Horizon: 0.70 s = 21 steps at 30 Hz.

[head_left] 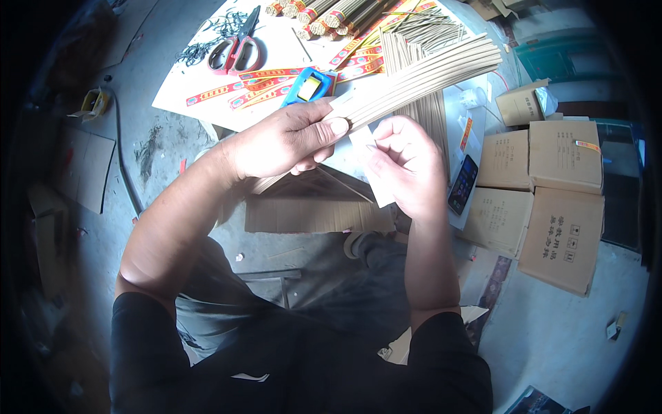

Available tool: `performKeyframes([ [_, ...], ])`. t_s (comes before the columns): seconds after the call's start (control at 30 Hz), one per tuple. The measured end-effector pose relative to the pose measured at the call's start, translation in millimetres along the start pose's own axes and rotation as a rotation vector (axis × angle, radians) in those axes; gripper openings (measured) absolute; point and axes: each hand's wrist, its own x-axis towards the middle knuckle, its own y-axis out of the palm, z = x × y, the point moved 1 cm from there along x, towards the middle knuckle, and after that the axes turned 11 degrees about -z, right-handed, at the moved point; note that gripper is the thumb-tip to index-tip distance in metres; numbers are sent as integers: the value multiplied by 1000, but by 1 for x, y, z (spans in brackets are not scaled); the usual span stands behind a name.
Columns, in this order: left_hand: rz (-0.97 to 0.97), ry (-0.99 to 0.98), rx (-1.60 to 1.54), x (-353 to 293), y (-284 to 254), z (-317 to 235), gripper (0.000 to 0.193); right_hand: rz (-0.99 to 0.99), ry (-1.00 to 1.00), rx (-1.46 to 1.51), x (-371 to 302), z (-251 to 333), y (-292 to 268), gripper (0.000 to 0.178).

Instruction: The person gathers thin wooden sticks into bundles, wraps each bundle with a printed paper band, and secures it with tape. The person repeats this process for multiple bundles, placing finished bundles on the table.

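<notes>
1. Fingers (329, 128) of left hand (286, 141) are clamping the stick bundle (414, 79) mid-length, above the table (207, 93).
2. Right hand (407, 165) fingers are pinching a white paper strip (369, 162) at the bundle.
3. I'm judging the sticks light, thin, brittle, fanning loose; I'm gripping the middle, firmly but gently.

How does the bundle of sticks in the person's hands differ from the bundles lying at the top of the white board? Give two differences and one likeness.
The held bundle is lifted off the board, slanting, gripped by the left hand; the lying bundles rest on the white board. The held bundle shows no band, with a white paper strip at the right hand; the lying bundles look already wrapped. Both are thin tan sticks.
</notes>
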Motion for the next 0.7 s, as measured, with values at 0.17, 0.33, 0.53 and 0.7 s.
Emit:
performKeyframes([
  [0.17, 27, -83, -96, -1, 0, -1, 37, 108, -85, -131, 0, 8, -16, 10],
  [0.33, 51, -108, -99, 0, 2, 1, 38, 180, -54, -233, 2, 13, -25, 15],
  [0.53, 65, -120, -96, 2, 0, 0, 38, 219, -186, -259, 3, 11, -30, 21],
  [0.7, 71, -139, -100, -1, 2, -1, 37, 274, -354, -355, 5, 13, -30, 32],
])
